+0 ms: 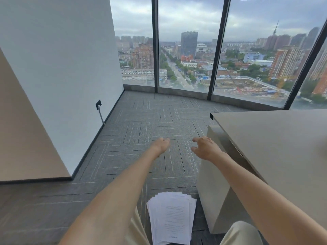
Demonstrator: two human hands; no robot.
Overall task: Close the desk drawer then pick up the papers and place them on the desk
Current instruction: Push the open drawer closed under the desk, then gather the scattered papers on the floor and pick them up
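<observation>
A fanned stack of white printed papers [172,218] lies on the grey carpet between my legs. The beige desk [276,138] fills the right side. Below its top, the drawer unit [210,179] juts out toward the papers; I cannot tell how far the drawer stands out. Both arms reach forward over the floor. My left hand [161,145] hangs in the air with fingers loosely curled, holding nothing. My right hand [205,147] is beside the drawer unit's far corner, fingers spread, empty.
A white wall [62,68] with a black socket and cable [98,105] runs along the left, next to a beige panel [21,129]. Floor-to-ceiling windows [185,50] close the far side. Grey carpet tiles [141,121] stretch ahead.
</observation>
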